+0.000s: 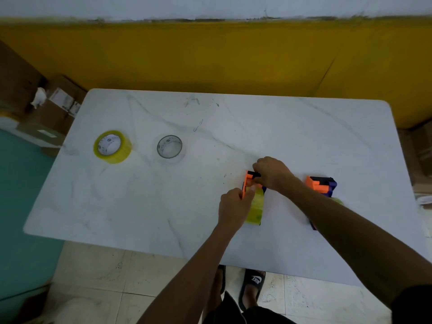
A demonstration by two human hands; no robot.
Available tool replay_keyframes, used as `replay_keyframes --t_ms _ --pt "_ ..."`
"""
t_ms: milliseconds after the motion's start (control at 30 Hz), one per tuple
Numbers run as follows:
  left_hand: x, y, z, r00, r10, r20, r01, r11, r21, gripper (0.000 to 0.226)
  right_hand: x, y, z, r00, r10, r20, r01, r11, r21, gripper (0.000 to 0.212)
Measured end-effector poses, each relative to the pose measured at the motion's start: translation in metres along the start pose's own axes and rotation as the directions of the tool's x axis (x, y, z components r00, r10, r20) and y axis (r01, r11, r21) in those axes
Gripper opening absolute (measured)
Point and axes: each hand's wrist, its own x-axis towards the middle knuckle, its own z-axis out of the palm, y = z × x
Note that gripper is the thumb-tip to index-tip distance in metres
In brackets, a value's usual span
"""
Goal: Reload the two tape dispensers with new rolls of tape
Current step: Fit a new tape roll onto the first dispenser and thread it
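An orange tape dispenser point(248, 178) with a yellowish tape roll point(256, 208) in it lies near the middle of the white table point(210, 206). My left hand point(233, 208) grips its left side and the roll. My right hand point(272, 173) pinches its black front part from above. A second orange and purple dispenser point(321, 185) lies to the right, partly hidden behind my right forearm. Two spare rolls lie flat at the far left: a yellow roll point(112, 146) and a clear roll point(170, 148).
Cardboard boxes point(56, 106) are stacked left of the table, and more stand at the right edge point(420, 155). A yellow wall point(210, 57) runs behind the table. My feet in black slides point(252, 286) stand on the tiled floor below the near edge.
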Motion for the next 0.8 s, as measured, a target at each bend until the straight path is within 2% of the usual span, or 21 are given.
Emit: replay_keyframes --t_ms 300,433,500,633,800 --pt "-0.004 0.0 0.002 0.997 -0.055 0.06 0.058 0.997 -0.058 0.048 0.004 -0.005 -0.005 0.999 -0.017 0.046 0.016 1.0 0.008 0.022" --pt "-0.005 -0.001 0.0 0.995 -0.059 0.083 0.065 0.995 -0.075 0.047 0.007 0.001 -0.003 0.994 -0.069 0.082 0.064 0.996 0.058 0.019" --pt "-0.005 -0.001 0.0 0.995 -0.059 0.082 0.065 0.995 -0.077 0.047 0.008 0.006 -0.004 0.991 -0.098 0.092 0.092 0.994 0.064 0.024" --pt "-0.006 0.0 0.0 0.995 -0.055 0.079 0.062 0.994 -0.087 0.049 0.009 0.006 0.001 0.989 -0.124 0.076 0.125 0.992 -0.01 0.044" --pt "-0.004 0.0 0.0 0.995 -0.067 0.067 0.076 0.989 -0.13 0.052 0.015 0.001 0.006 0.99 -0.111 0.092 0.121 0.987 -0.102 0.042"
